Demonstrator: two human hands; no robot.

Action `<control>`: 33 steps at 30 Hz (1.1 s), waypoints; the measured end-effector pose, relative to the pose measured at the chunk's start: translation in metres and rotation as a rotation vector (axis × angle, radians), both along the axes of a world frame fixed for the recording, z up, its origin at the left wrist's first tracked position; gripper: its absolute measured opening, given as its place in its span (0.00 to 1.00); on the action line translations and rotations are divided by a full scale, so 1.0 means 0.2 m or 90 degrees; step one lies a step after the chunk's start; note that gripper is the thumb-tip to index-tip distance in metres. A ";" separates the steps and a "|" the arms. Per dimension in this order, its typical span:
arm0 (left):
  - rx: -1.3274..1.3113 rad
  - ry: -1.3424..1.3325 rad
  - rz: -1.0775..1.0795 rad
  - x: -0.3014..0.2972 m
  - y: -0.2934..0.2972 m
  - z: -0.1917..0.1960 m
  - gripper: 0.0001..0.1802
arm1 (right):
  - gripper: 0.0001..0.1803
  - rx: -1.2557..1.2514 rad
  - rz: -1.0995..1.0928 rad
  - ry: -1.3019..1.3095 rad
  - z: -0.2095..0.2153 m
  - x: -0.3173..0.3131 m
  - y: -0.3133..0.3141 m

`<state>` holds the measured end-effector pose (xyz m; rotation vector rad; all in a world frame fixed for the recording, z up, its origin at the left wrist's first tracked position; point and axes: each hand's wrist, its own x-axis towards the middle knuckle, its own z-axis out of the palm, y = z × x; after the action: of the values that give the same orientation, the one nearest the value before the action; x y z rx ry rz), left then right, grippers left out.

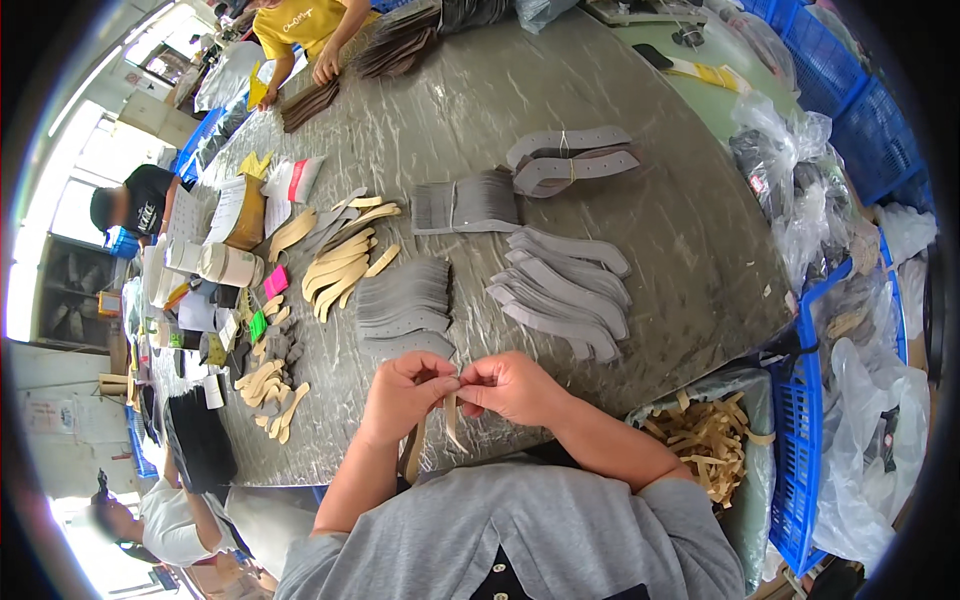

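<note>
Dangling thin and narrow, a tan strip (pixel 453 427) came through on my remote feed, smooth and leathery. The table (pixel 690 250) looked dark and glossy, streaked with pale creases. I saw a ribbed gray stack (pixel 403 300) with punched holes at eleven o'clock, a wavy gray stack (pixel 565 285) between one and two, a squared gray bundle (pixel 465 203) tied at twelve, and arched gray straps (pixel 575 145) tied at one. Curly tan scraps (pixel 715 445) filled a lined bin at three, beside a latticed blue crate (pixel 795 430).

The strip sat between the hands, its upper end covered by fingertips, its tail hanging toward six o'clock. The left hand (pixel 408 397) pinched it between thumb and forefinger; the right hand (pixel 515 390) gripped likewise, fingertips meeting.

I counted two loose gray stacks, one pink block (pixel 275 281) at ten o'clock and one green block (pixel 257 326) between nine and ten. Another tan length (pixel 412 455) hung below the left hand; I couldn't tell whether it joined the strip.
</note>
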<state>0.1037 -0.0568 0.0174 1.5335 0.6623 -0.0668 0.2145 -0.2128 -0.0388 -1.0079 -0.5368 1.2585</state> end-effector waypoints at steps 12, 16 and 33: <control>-0.316 -0.109 0.000 -0.24 0.09 -0.10 0.07 | 0.05 0.062 -0.001 0.240 -0.03 -0.24 0.07; -0.259 -0.151 0.047 -0.34 0.13 -0.05 0.06 | 0.06 0.056 -0.025 0.178 0.05 -0.33 0.13; 0.627 -0.435 -0.007 -0.54 0.14 0.00 0.12 | 0.06 -0.052 -0.215 -0.249 0.20 -0.55 0.24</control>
<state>-0.0034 -0.0297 0.0170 2.3086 0.0972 0.8554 0.1054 -0.1645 0.0008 -1.3640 -0.5862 0.7909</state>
